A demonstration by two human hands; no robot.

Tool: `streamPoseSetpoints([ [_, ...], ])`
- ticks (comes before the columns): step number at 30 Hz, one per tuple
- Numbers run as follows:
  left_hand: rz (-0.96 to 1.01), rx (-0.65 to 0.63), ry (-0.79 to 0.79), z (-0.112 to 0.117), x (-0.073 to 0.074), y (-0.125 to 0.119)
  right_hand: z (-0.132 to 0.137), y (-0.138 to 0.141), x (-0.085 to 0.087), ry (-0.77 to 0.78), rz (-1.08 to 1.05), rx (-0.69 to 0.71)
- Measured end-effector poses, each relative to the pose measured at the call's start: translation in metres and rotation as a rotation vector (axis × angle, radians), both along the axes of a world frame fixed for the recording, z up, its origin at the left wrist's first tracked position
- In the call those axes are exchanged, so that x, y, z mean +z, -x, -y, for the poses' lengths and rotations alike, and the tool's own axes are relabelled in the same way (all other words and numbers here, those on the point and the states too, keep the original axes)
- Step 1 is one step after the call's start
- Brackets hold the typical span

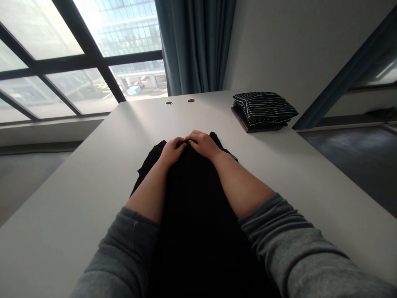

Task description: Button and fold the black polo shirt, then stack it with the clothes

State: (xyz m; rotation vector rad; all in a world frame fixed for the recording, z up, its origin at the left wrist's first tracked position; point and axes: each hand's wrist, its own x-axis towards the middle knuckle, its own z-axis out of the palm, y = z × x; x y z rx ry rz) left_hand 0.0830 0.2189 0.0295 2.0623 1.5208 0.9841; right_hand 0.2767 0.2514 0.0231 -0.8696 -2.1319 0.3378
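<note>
We pinch black garment (192, 198) at upper fold, left hand (172, 151) and right hand (201, 145) closed on cloth; keep hold close together on worktop (297, 169), striped folded cloth (263, 108) beyond

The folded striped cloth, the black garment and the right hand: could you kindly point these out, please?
Folded striped cloth (263, 108), head view, on its top layer.
Black garment (198, 207), head view, on its middle.
Right hand (201, 145), head view, on its back.
</note>
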Motion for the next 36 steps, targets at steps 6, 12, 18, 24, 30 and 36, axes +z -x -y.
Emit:
streamPoseSetpoints([
  [6,0.089,-0.074,0.049,-0.002,-0.003,0.005,-0.002,-0.005,0.002,0.016,0.019,0.072],
  [12,0.133,-0.092,0.073,-0.002,-0.002,0.005,-0.004,-0.006,-0.001,0.041,-0.03,0.051],
  [18,0.225,-0.014,0.091,-0.005,-0.008,0.003,-0.003,-0.005,-0.011,0.199,-0.113,0.035],
  [24,0.251,0.072,0.067,-0.006,-0.012,-0.001,0.0,0.0,-0.007,0.116,-0.092,-0.009],
  [30,-0.006,0.188,-0.183,0.003,0.0,-0.007,0.002,0.003,-0.007,0.181,-0.126,-0.068],
  [36,-0.268,0.041,-0.203,0.016,0.018,-0.016,-0.003,0.0,-0.012,0.322,-0.279,-0.047],
])
